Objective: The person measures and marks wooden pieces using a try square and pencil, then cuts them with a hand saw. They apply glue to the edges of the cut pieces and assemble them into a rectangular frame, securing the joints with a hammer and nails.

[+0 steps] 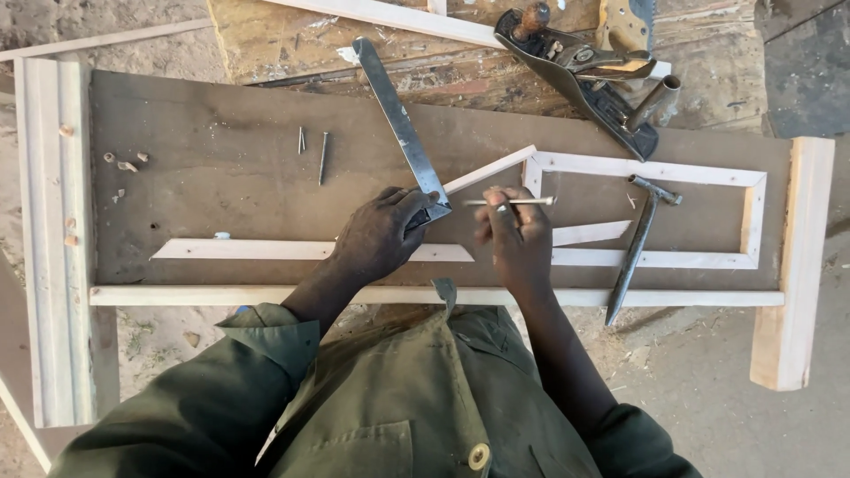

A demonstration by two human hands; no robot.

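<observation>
My left hand (379,235) presses on the stock of a metal try square (400,124), whose blade runs up and left across the brown board (204,177). My right hand (516,235) pinches a thin pencil-like stick (513,202) lying level, its tip pointing right. Both hands sit over pale wooden strips: a long strip (266,250) with angled ends runs left under my left hand, and a thin strip (491,168) slants up towards a rectangular pale wood frame (753,212).
A hammer (639,243) lies across the frame's lower rail. A hand plane (580,66) rests on the bench at the top right. Loose nails (323,155) and small wood bits (124,162) lie on the board. Pale timber rails (53,239) (792,265) flank it.
</observation>
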